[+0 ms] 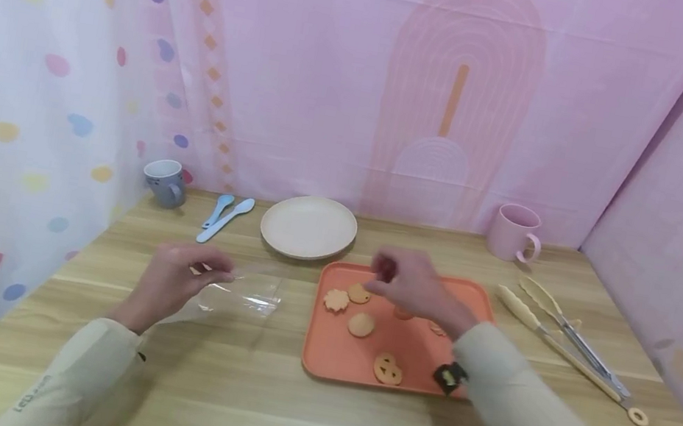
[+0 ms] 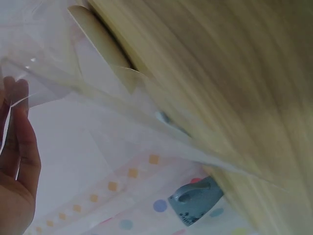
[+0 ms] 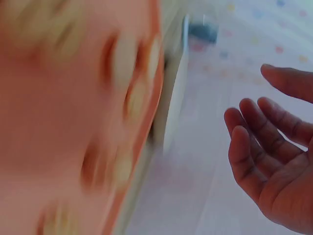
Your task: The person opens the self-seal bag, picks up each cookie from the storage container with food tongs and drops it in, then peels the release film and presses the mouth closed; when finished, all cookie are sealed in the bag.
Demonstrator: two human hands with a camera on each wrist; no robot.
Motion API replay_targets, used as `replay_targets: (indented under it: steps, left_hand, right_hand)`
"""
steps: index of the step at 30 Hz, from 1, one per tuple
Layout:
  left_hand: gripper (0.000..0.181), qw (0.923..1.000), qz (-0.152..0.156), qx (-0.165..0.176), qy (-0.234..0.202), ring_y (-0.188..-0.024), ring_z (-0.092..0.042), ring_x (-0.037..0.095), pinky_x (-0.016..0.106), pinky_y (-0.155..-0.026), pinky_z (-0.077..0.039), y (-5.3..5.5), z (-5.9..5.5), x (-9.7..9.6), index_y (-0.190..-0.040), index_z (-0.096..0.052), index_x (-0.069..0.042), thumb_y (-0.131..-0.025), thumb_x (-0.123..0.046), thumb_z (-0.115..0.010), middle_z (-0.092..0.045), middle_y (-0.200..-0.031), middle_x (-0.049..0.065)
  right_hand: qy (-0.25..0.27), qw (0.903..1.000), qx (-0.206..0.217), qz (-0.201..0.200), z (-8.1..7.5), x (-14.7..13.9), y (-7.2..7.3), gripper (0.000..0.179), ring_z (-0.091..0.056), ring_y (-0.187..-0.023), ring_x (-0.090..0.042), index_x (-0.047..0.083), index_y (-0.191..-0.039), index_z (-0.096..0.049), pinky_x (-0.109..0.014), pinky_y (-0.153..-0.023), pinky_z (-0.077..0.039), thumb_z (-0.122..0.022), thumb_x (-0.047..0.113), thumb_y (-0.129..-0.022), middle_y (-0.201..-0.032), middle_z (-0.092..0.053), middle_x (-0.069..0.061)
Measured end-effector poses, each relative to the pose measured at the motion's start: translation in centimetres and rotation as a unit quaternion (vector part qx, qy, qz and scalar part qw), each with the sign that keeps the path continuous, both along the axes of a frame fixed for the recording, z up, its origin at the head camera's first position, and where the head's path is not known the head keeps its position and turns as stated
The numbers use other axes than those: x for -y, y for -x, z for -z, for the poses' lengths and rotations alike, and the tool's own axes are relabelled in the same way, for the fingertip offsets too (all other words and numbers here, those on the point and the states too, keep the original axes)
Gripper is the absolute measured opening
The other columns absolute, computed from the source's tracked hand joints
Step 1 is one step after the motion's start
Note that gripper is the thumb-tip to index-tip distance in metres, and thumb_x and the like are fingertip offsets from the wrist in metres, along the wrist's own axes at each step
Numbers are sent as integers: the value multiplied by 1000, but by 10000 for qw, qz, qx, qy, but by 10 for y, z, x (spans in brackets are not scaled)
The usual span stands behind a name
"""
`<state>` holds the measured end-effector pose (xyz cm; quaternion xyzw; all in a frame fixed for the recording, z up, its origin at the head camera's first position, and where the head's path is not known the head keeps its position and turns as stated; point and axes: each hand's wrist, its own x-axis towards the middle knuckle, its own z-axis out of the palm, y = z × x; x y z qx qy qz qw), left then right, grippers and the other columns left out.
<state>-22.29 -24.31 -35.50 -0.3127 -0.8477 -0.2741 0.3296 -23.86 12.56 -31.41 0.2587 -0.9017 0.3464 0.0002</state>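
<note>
My left hand pinches the edge of a clear plastic bag between thumb and fingers, to the left of an orange tray. In the left wrist view the thin see-through film spreads out from the fingers. Above the tray's far part hovers my right hand; the right wrist view shows its fingers loosely bent with nothing between them. Several cookies lie on the tray: a scalloped one, a round one, a plain domed one and a pretzel-shaped one. Others are partly hidden under the right hand and forearm.
A cream plate stands behind the tray, with two blue spoons and a grey-blue mug to its left. Tongs lie right of the tray, a pink mug behind them. Curtains border the wooden table.
</note>
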Motion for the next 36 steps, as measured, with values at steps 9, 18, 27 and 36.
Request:
replay_targets:
  steps: [9,18,27,36]
  left_hand:
    - [19,9918,-440,1197,-4,-68,-65,-4,11,-60,-52,9,0,4,-83,-75,-8,-70,-4,-89,-77,-76,1]
    - [16,9824,-697,1734,-41,-69,-65,-5,16,-63,-54,11,1,7,-87,-76,-9,-75,-9,-87,-78,-81,5]
    - [16,9839,-680,1637,-208,-69,-63,-9,13,-61,-52,9,-2,9,-87,-77,-8,-75,-8,-87,-78,-80,5]
    - [16,9862,-729,1480,-163,-68,-63,-11,13,-59,-53,7,-3,11,-85,-77,-7,-73,-9,-88,-78,-78,4]
  right_hand:
    - [-1682,9750,-1229,773,10,-125,-11,19,-60,-76,-20,6,-84,-64,-35,-69,-51,-80,14,-79,-80,-66,-7]
    - [-2851,9300,-947,2116,29,-232,-33,66,-52,-105,-56,-15,-117,-53,-65,-86,-47,-76,37,-84,-111,-59,-39]
    - [-2353,9410,-214,2423,37,-251,-37,50,-50,-61,-22,-5,-86,-56,-33,-52,-41,-71,42,-89,-67,-54,-9]
    - [-2286,9410,403,2462,45,-249,-32,48,-45,-59,-18,6,-77,-49,-29,-50,-35,-62,49,-94,-65,-47,-2]
